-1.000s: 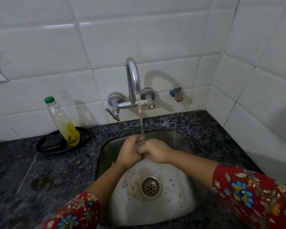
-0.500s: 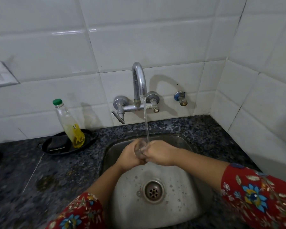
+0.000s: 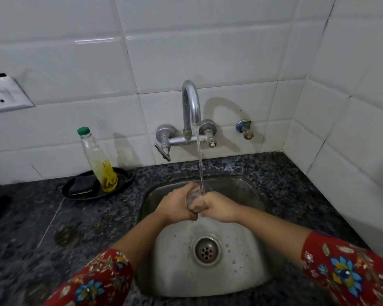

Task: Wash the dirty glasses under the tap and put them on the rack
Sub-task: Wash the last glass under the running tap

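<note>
Grip: left hand [image 3: 175,205] and right hand [image 3: 219,207] both wrapped around one small clear drinking glass [image 3: 195,199], fingers closed on its wall from 9 and 3 o'clock; glass pinched between the two palms.
Glass: over the sink, mouth tipped up toward 12 o'clock, directly under the water; mostly hidden by the hands, so cannot tell how clean it is.
Water: thin stream [image 3: 200,160] running from the curved chrome wall tap [image 3: 190,111], landing at the glass rim.
Sink: square stainless steel basin [image 3: 248,268], round drain at 6 o'clock from the hands; droplets on the floor, no other glasses lying in it.
Counter: dark speckled granite [image 3: 31,239]; at 9 to 10 o'clock, a clear plastic bottle with green cap and yellow liquid [image 3: 98,161] stands on a black oval tray [image 3: 124,180], dark scrub pad beside it.
Wall: white tiles; white socket plate [image 3: 7,93] at far 10 o'clock.
Progress: rinse step under way on this glass, judged. Rack not in view, so racked count unknown. Left: finish rinse, carry glass to rack; any other dirty glasses are out of frame.
</note>
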The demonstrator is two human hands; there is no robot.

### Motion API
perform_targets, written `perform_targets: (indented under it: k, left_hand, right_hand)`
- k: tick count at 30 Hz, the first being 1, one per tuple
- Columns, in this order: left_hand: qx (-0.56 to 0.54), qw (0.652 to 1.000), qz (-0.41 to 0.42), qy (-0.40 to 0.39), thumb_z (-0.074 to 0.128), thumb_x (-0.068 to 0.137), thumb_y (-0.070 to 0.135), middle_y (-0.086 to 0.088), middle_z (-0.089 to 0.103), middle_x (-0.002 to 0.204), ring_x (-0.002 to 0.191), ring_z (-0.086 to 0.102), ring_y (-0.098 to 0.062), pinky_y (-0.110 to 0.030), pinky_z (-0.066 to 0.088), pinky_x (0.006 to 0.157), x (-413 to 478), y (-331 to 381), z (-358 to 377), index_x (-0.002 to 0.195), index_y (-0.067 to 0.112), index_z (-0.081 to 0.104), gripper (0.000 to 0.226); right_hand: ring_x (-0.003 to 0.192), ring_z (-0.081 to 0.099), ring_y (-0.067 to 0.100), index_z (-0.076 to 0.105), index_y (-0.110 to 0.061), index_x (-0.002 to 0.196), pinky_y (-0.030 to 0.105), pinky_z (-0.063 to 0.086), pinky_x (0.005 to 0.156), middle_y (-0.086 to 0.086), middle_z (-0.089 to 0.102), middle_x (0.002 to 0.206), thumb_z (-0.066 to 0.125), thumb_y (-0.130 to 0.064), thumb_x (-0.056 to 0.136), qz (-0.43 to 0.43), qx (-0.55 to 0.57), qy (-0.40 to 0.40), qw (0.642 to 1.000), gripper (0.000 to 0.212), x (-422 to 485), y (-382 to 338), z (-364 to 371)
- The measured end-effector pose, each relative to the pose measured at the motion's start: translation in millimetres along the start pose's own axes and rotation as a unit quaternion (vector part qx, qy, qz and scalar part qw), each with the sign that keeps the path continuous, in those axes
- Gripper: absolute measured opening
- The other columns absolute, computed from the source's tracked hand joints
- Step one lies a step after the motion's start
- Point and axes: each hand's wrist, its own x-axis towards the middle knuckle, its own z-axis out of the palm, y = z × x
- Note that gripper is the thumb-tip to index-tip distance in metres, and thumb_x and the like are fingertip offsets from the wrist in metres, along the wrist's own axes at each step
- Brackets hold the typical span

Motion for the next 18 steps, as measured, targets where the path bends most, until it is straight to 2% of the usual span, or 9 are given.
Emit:
perform_targets:
  k: [2,4,6,9,10,11,13,16,18]
  left_hand:
    - [0.118,0.992,-0.022,-0.025,0.080,0.059,0.033,0.004,0.064,0.122,0.109,0.062,-0.020,-0.034,0.052,0.085,-5,4,-2,0.135,0.033,0.041,0.086]
    - [0.252,0.965,-0.033,-0.065,0.080,0.066,0.037,-0.002,0.061,0.126,0.113,0.060,-0.025,-0.037,0.050,0.086,-11,4,-4,0.136,0.029,0.039,0.082]
    - [0.360,0.924,-0.060,-0.115,0.081,0.070,0.038,-0.004,0.060,0.128,0.115,0.060,-0.026,-0.039,0.047,0.090,-17,8,-6,0.135,0.026,0.041,0.077]
    - [0.471,0.861,-0.097,-0.167,0.079,0.073,0.035,-0.004,0.059,0.128,0.118,0.058,-0.028,-0.047,0.039,0.099,-21,15,-7,0.132,0.023,0.045,0.070]
    - [0.482,0.854,-0.099,-0.169,0.080,0.073,0.034,-0.004,0.059,0.128,0.119,0.057,-0.028,-0.047,0.039,0.099,-22,15,-7,0.132,0.023,0.046,0.068]
    - [0.476,0.858,-0.100,-0.165,0.080,0.073,0.034,-0.004,0.059,0.127,0.118,0.058,-0.027,-0.044,0.040,0.097,-22,14,-8,0.131,0.023,0.047,0.067]
    - [0.406,0.895,-0.108,-0.150,0.081,0.071,0.035,-0.002,0.061,0.125,0.116,0.059,-0.025,-0.037,0.044,0.088,-22,11,-13,0.128,0.025,0.050,0.066]
    - [0.219,0.959,-0.119,-0.135,0.084,0.063,0.034,-0.001,0.062,0.121,0.110,0.062,-0.024,-0.031,0.049,0.079,-17,2,-11,0.123,0.024,0.054,0.067]
    - [0.068,0.985,-0.108,-0.113,0.086,0.060,0.021,-0.002,0.064,0.105,0.102,0.063,-0.024,-0.029,0.050,0.075,-15,-4,-1,0.105,0.022,0.058,0.052]
  right_hand:
    - [0.080,0.065,0.003,0.069,-0.002,0.099,0.018,0.052,0.076,0.011,0.071,0.098,0.052,0.022,0.075,0.088,0.215,0.068,0.970,0.038,-2,-1,15]
    - [0.088,0.067,0.016,0.067,0.001,0.101,0.025,0.052,0.083,0.017,0.070,0.102,0.052,0.022,0.077,0.158,0.382,0.090,0.906,0.035,-6,5,32]
    - [0.085,0.068,0.017,0.067,-0.004,0.096,0.022,0.050,0.084,0.010,0.072,0.094,0.054,0.014,0.084,0.195,0.494,0.081,0.844,0.025,-12,8,45]
    - [0.071,0.071,0.015,0.066,-0.004,0.098,0.019,0.046,0.070,0.006,0.075,0.079,0.049,0.000,0.094,0.251,0.634,0.087,0.726,0.018,-20,16,62]
    - [0.072,0.071,0.016,0.066,-0.004,0.102,0.019,0.049,0.067,0.006,0.075,0.078,0.046,-0.005,0.096,0.261,0.637,0.091,0.720,0.021,-24,17,66]
    - [0.076,0.071,0.017,0.066,-0.004,0.104,0.021,0.050,0.067,0.006,0.075,0.081,0.044,-0.009,0.098,0.261,0.629,0.099,0.726,0.024,-26,18,68]
    - [0.086,0.069,0.018,0.067,-0.005,0.108,0.022,0.050,0.072,0.007,0.074,0.093,0.043,-0.013,0.099,0.211,0.580,0.142,0.774,0.027,-30,17,70]
    - [0.091,0.068,0.014,0.068,-0.005,0.106,0.025,0.050,0.087,0.010,0.072,0.099,0.043,-0.012,0.100,0.105,0.466,0.214,0.852,0.026,-30,10,66]
    - [0.089,0.068,0.008,0.068,-0.004,0.102,0.023,0.048,0.087,0.007,0.072,0.095,0.044,-0.011,0.100,0.053,0.370,0.221,0.901,0.026,-28,11,61]
